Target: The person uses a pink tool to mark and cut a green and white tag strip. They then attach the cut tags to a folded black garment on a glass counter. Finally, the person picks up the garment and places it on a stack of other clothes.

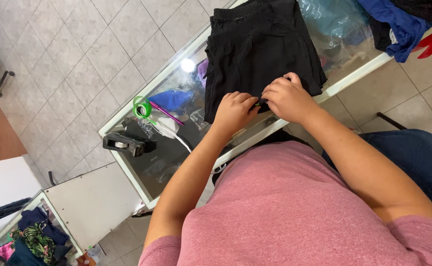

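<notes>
A folded black garment (262,49) lies on the glass-topped desk (176,162), its near hem close to the desk's front edge. Both hands are set on that hem. The left hand (234,111) is curled, its fingers pressed down on the cloth; the right hand (287,96) is closed in a pinch just beside it, and a small greenish thing, too small to make out, is caught between the two grips. Whether the cloth itself is pinched by the left grip cannot be told.

The work appears to be fine handling at the hem. It is judged best done with the cloth held flat and taut by one hand while the small thing is worked by the other, wrists kept low so the fold is not disturbed.

Room is tight at the front: the hem is near the white frame of the desk, and the cloth could be dragged over that edge. To the left, well apart from the hands, a green tape roll (140,107), a purple pen (166,113), a white cable (179,139) and a black tape dispenser (124,143) are found. To the right, blue clothing (393,24) is heaped at the far corner. Open glass is left between the garment and the tape roll.
</notes>
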